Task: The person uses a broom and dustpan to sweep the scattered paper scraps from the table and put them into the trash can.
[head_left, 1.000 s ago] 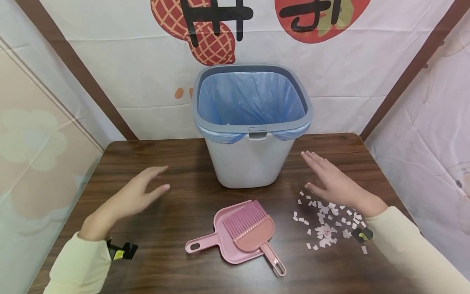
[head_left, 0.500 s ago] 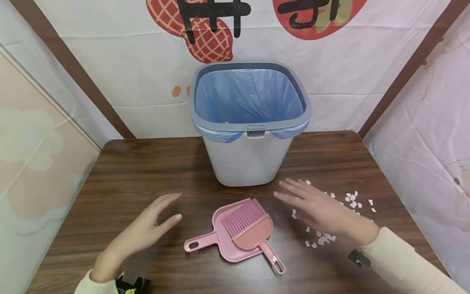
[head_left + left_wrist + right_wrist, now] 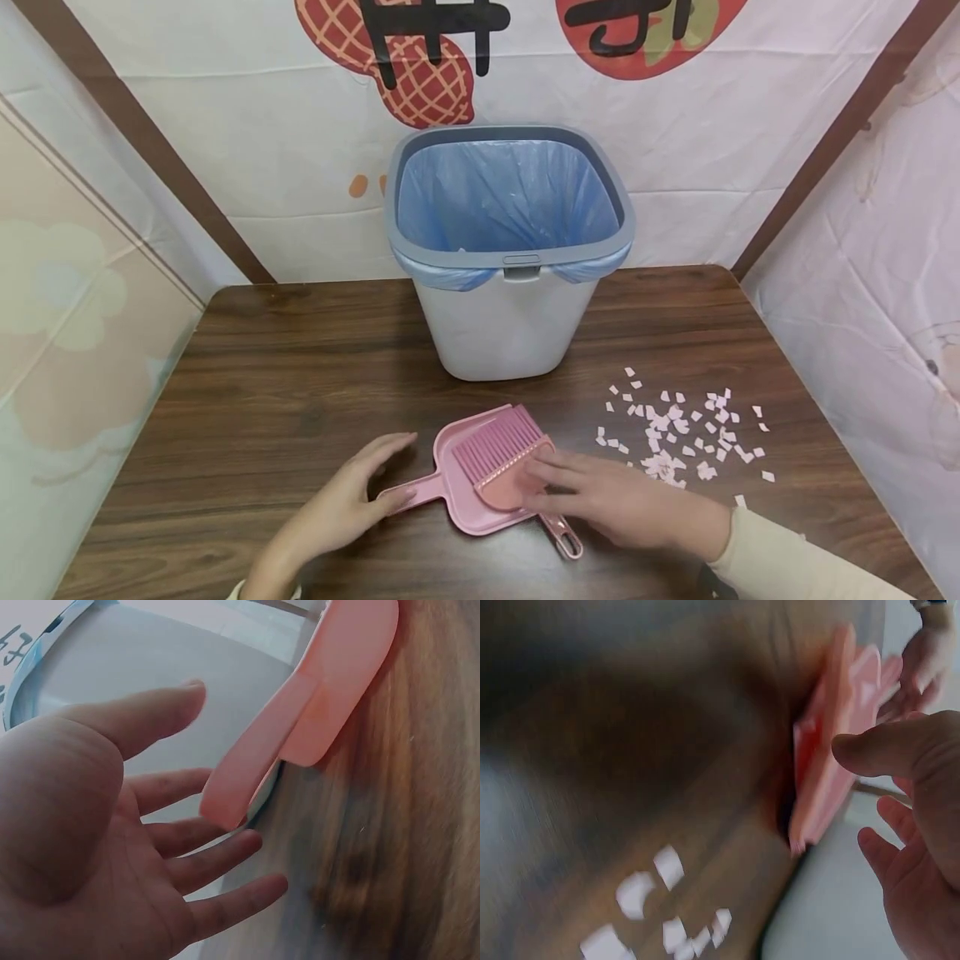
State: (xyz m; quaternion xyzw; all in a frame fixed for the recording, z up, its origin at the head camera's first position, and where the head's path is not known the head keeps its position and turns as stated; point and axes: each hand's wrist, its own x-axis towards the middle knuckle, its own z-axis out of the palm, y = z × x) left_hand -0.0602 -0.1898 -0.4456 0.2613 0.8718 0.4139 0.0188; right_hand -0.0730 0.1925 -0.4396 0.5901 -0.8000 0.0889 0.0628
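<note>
Okay, we see left hand (image 3: 341,502) at dustpan (image 3: 463,493), right hand (image 3: 615,496) over brush (image 3: 497,454), both fingers apart; bin (image 3: 502,329) far, scraps (image 3: 662,465) right.

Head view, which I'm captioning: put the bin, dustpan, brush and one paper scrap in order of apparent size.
1. Bin, clearly largest.
2. Dustpan and brush: not ranked; they overlap, and the right hand hides part of the brush.
3. Paper scrap, smallest.

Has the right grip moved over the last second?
Yes. Against the bin in the head view, the right grip has come left and down the picture, from by the paper scraps to the brush.
</note>
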